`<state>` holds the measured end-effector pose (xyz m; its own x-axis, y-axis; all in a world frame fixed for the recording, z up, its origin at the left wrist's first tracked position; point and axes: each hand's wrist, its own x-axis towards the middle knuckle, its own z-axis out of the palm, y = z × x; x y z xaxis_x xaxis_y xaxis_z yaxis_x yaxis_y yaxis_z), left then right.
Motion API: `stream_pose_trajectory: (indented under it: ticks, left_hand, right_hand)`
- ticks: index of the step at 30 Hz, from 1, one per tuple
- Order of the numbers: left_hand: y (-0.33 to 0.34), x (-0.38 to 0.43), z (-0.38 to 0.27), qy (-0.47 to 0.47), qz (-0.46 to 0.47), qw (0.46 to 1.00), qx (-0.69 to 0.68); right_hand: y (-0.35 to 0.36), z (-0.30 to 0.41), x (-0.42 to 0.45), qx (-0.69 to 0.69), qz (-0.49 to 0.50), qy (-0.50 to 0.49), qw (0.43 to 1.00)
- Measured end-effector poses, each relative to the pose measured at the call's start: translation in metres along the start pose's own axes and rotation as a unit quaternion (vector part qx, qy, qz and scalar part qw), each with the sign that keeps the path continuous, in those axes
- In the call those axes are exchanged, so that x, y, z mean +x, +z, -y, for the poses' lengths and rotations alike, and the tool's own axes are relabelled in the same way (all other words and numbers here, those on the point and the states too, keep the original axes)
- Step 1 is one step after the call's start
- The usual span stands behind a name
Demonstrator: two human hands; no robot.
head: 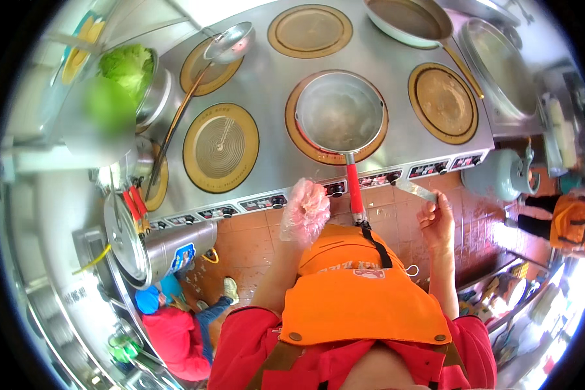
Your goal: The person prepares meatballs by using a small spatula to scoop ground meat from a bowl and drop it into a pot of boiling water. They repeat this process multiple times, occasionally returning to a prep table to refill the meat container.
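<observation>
My left hand [303, 226], in a clear plastic glove, is curled around a lump of pink paste [315, 207] that looks like minced meat. It is at the front edge of the cooktop, left of the pot's red handle [353, 187]. My right hand [438, 219] pinches one end of a flat metal spreader blade [415, 189], which points left towards the control knobs. Between and beyond my hands, a metal saucepan [341, 112] of cloudy liquid sits on a round burner plate. Its handle points at my orange apron [365, 302].
A ladle [230, 44] lies at the back left, beside a metal pot of lettuce [129, 70]. At the back right is a frying pan [412, 22]. A lidded steel drum [180, 253] stands front left, near a person in red [175, 336]. Another person [568, 222] is at far right.
</observation>
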<state>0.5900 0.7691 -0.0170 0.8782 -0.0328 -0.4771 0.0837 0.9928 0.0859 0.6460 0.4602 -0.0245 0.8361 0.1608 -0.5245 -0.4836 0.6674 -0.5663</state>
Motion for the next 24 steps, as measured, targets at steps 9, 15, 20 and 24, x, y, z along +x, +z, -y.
stream_pose_trajectory:
  ticks: [9,15,20,24]
  left_hand:
    - [0.080,0.025,0.021,-0.283,0.191,0.924,0.175]
    - [0.058,0.020,0.120,-0.433,0.182,0.864,0.184]
    - [0.064,-0.059,0.220,-0.562,0.217,0.764,0.230]
    - [0.037,-0.173,0.310,-0.599,0.216,0.644,0.424]
  right_hand:
    - [0.002,-0.036,-0.100,0.186,-0.162,-0.154,0.957]
    - [-0.022,-0.055,-0.201,0.215,-0.136,-0.308,0.917]
    - [-0.061,-0.099,-0.301,0.291,-0.182,-0.438,0.831]
    - [-0.099,-0.178,-0.421,0.319,-0.260,-0.553,0.725]
